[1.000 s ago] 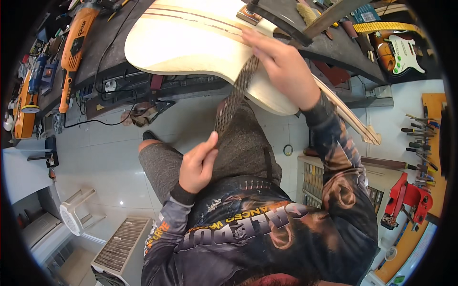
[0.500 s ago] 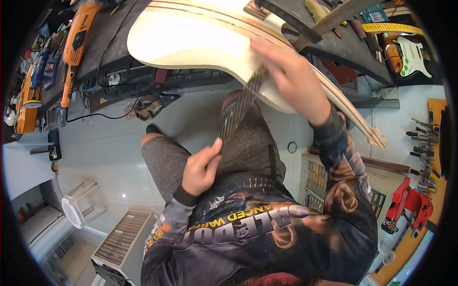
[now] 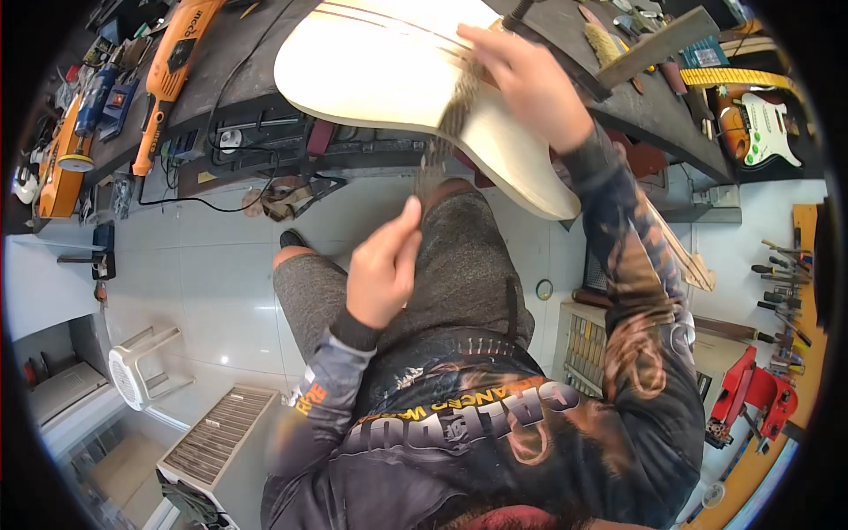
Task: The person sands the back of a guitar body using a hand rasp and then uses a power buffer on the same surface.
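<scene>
An unfinished pale wooden guitar body (image 3: 362, 62) with dark stripes lies at the bench edge, its neck (image 3: 685, 256) reaching down to the right. A long perforated metal rasp (image 3: 449, 128), blurred by motion, slants across the body's curved edge. My left hand (image 3: 384, 265) is closed on its lower end, below the body. My right hand (image 3: 534, 93) grips its upper end over the body, fingertips near the stripes. A black clamp (image 3: 514, 19) stands at the body's far side.
The dark bench (image 3: 238, 79) holds an orange power tool (image 3: 168, 79), a brush (image 3: 605, 49), a metal bar (image 3: 658, 49) and a sunburst guitar (image 3: 760, 128). Below are a white stool (image 3: 132, 375), a slatted box (image 3: 212, 433), a red machine (image 3: 755, 397) and a tool rack (image 3: 804, 221).
Both my hands and the rasp have moved up in the picture, toward the bench. The guitar body and the surroundings appear shifted somewhat, mostly to the right.
</scene>
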A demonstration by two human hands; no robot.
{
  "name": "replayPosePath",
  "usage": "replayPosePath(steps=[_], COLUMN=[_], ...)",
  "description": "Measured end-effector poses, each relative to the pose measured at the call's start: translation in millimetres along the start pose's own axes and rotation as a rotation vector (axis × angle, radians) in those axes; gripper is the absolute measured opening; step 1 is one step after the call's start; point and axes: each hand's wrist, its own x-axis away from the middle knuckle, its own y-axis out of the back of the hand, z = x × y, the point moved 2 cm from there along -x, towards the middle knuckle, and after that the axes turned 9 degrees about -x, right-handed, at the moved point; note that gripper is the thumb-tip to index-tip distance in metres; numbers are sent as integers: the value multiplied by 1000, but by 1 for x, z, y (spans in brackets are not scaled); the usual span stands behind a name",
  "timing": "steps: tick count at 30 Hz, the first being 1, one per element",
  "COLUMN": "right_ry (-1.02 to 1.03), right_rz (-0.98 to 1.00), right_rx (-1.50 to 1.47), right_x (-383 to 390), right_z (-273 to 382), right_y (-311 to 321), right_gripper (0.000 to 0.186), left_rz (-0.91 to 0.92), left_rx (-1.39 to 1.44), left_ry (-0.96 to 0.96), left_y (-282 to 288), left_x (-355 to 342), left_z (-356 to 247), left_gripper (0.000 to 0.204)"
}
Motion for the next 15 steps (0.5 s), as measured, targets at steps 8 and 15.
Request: replayPosePath(steps=[8,15], right_ry=[4,-13], right_rz=[33,164], right_rx=[-55,-73], right_x=[-9,41], right_z=[-3,4], right_y=[-5,1], right_gripper=[38,40], left_rz=[-25,6], left_rx=[-93,-142], left_ry=[-57,-130], left_y=[7,-1], left_x=[-6,48], left_z=[0,1], left_gripper=[52,57])
